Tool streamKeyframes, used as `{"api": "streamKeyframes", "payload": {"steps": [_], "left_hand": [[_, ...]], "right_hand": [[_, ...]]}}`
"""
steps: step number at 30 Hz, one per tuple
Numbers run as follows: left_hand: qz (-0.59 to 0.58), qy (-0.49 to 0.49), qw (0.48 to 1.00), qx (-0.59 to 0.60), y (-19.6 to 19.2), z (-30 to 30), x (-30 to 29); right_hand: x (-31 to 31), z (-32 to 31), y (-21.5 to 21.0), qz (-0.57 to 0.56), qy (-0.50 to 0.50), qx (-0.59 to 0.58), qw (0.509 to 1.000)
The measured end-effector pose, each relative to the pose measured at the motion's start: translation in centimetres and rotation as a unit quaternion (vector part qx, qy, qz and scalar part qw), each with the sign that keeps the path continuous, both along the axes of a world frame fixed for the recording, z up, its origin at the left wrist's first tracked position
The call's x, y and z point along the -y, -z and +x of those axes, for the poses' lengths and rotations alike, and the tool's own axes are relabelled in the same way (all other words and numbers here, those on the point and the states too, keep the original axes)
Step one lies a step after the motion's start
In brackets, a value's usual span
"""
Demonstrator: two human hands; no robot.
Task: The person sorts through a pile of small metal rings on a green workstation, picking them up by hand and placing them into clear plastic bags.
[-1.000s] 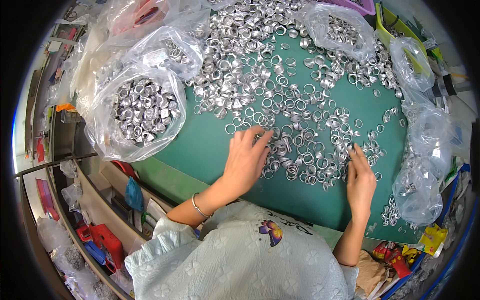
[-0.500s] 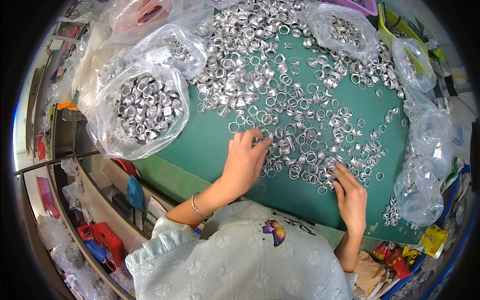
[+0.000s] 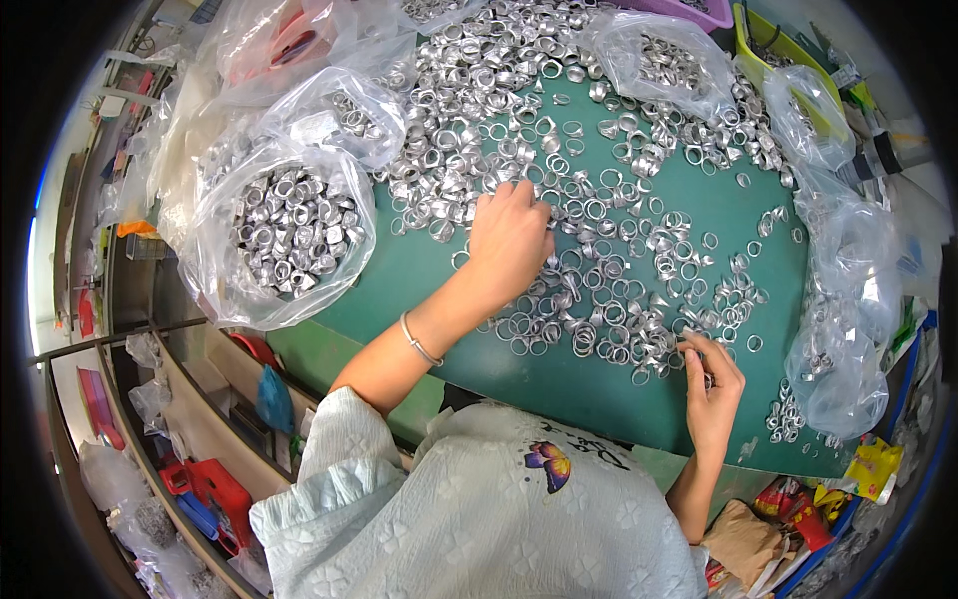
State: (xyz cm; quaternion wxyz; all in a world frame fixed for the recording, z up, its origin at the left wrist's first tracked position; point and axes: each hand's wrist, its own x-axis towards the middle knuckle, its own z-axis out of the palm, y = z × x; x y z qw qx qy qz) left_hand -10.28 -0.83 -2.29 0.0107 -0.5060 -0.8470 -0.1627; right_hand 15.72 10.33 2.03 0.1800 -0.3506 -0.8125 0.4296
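Silver-coloured metal rings (image 3: 609, 290) lie loose in a wide spread over a green tabletop (image 3: 399, 290). My left hand (image 3: 509, 243) reaches over the middle of the spread, its fingers bent down among the rings. The fingertips are hidden, so what they pinch does not show. To the right, my right hand (image 3: 714, 389) is curled at the near edge of the spread. Thumb and forefinger come close together beside a cluster of rings, and a few rings show inside the curled fingers. A clear plastic bag (image 3: 344, 290) full of chunkier rings stands open at the left.
More ring-filled clear bags (image 3: 664, 60) lie at the back and along the right edge (image 3: 848, 319). A yellow-green basket (image 3: 793, 70) and a purple one (image 3: 714, 14) stand at the far right. Shelf compartments (image 3: 220, 399) lie below the table on the left.
My left hand has moved forward, away from me, and its fingers have turned down into the rings farther back. My right hand has shifted slightly right and curled more. The view has tilted a little.
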Motion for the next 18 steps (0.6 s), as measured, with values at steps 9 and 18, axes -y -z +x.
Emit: {"api": "streamKeyframes", "payload": {"steps": [9,18], "left_hand": [[0.079,0.026,0.996,0.015,0.5,-0.1,-0.2],[0.168,-0.058,0.983,0.038,-1.1,1.0,1.2]], "right_hand": [[0.2,1.3,0.2,0.007,0.018,-0.042,0.999],[1.0,1.8,-0.1,-0.023,0.040,-0.059,0.997]]}}
